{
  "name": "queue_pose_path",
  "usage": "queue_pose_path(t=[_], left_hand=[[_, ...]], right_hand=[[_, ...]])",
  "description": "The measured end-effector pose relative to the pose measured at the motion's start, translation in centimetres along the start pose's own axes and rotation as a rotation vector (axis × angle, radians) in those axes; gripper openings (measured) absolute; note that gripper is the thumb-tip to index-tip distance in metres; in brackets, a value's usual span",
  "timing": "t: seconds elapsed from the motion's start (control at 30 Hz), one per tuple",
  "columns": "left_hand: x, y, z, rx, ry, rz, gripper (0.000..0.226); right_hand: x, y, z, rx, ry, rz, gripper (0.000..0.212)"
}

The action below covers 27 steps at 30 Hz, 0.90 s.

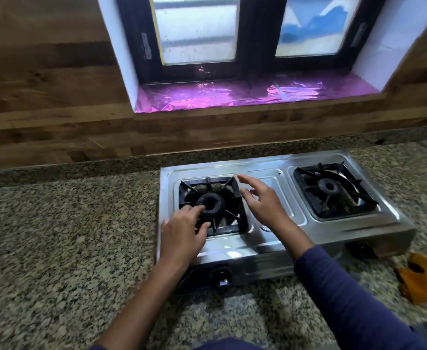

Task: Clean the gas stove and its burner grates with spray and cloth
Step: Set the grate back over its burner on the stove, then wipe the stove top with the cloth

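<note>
L hand [182,233]: fingers loosely bent, not clamped on anything. Index tip is at the edge of the black burner head [211,204], other tips over the near-left prongs of the left grate [222,184]. Frame's blurred, so can't tell if it's real contact or just above.

R hand [262,200]: open, fingers spread and straight, palm down, holding nothing. It hovers at the grate's far side from the L hand, over the steel strip btwn the two burners.

So the grate sits btwn both hands, seated in its well on the stove [232,245]. Second grate [308,188] is further out past the R hand, also in place. An orange cloth [419,281] lies on the granite counter [55,236], well beyond the R forearm, off the stove's front corner. No spray bottle in view.

Step, IMO: early, reaching to lift the left grate off, prob w/ both hands; no wiping done yet. Next move needs fingers hooked under opposite sides of the frame, a level lift clear of the burner head, then a set-down on the counter left of the L hand.
</note>
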<state>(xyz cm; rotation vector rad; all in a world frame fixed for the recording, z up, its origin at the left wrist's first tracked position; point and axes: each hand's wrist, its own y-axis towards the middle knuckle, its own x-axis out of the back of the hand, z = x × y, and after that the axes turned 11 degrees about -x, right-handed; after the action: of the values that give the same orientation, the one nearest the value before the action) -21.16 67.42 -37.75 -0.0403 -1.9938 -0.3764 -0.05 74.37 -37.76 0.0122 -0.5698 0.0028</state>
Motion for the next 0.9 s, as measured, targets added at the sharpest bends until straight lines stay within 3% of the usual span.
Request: queue_pose_path(t=[0.2,0.37,0.53,0.7,0.83,0.9], left_hand=[[-4.2,3.6,-8.2,-0.394,-0.142,0.109,0.039],[-9.5,4.2,-17.6,-0.706,-0.213,0.277,0.047],[-14.3,2.3,-23.7,-0.931,-0.126,0.402,0.049],[-16.8,0.3,-26.1,-1.005,0.071,0.621,0.066],[-17.0,0.0,-26.9,-0.991,0.2,0.645,0.072],[-17.2,-0.1,-27.1,-0.983,0.223,0.652,0.073]], right_hand=[[5.8,-10.6,-5.4,-0.205,0.259,-0.478,0.019],[14.4,-17.8,-14.9,-0.526,0.074,-0.851,0.017],[20.0,-19.7,-24.3,-0.866,-0.205,-0.807,0.029],[22.8,-17.2,-27.4,-0.938,-0.237,-0.711,0.049],[22.3,-16.8,-28.6,-0.944,-0.211,-0.668,0.063],[21.9,-17.3,-29.2,-0.944,-0.295,-0.663,0.054]])
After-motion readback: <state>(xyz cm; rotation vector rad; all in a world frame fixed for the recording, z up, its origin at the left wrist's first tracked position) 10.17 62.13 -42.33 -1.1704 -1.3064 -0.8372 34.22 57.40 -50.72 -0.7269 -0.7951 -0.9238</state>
